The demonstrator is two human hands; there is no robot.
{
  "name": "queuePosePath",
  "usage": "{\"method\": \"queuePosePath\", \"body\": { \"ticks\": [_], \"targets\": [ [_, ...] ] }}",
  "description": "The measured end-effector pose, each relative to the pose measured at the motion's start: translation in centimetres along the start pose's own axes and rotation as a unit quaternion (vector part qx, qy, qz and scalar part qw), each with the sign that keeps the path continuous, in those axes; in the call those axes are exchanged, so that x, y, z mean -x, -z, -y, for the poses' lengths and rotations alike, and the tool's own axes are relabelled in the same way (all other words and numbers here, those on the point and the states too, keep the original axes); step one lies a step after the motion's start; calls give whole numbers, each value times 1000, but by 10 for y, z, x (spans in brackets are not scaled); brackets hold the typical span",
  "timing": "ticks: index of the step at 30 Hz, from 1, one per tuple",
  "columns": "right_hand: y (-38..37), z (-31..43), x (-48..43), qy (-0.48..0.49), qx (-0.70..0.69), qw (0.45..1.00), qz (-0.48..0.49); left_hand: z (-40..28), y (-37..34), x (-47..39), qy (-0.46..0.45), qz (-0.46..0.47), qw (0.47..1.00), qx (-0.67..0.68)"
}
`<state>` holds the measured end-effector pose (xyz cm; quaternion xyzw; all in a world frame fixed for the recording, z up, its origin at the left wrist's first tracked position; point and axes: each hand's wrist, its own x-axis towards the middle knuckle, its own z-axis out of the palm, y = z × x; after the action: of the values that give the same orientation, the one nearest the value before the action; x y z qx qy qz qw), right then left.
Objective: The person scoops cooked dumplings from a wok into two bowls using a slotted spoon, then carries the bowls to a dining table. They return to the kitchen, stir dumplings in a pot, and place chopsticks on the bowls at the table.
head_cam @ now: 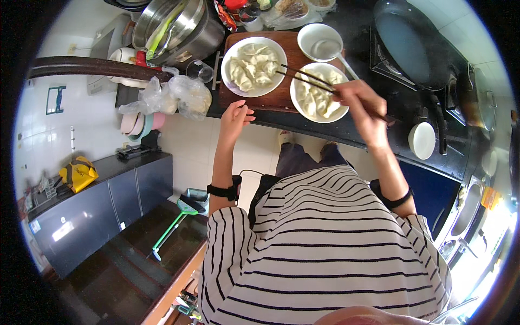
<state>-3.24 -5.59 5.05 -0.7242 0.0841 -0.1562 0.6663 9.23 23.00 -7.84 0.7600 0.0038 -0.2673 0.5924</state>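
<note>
My right hand (361, 107) grips a pair of dark chopsticks (306, 80), whose tips reach over to the right rim of a white bowl of dumplings (254, 67). Nothing shows between the tips. Beneath the chopsticks stands a second white bowl of dumplings (319, 92). Behind it, a third white bowl (313, 30) holds a metal ladle (326, 49), its handle slanting out to the right. All three bowls rest on a wooden board (264, 105). My left hand (235, 115) holds nothing, fingers apart, beside the board's front edge below the left bowl.
A large frying pan (400, 44) sits on the stove at right, its handle towards me. A small white bowl (421, 140) stands near the counter's front edge. At left are a steel pot (183, 44), a clear cup (199, 71) and plastic bags (189, 95). Jars (250, 18) stand behind the board.
</note>
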Motion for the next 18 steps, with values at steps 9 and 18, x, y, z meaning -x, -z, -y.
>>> {"method": "queuePosePath", "body": {
  "ticks": [9,18],
  "targets": [
    [-132,-64,-42,140,186,970,70,5,67,-9,-26,102,994,-13],
    [-142,-55,-26,121,207,970,43,8,93,-25,-8,139,990,14]
  ]
}}
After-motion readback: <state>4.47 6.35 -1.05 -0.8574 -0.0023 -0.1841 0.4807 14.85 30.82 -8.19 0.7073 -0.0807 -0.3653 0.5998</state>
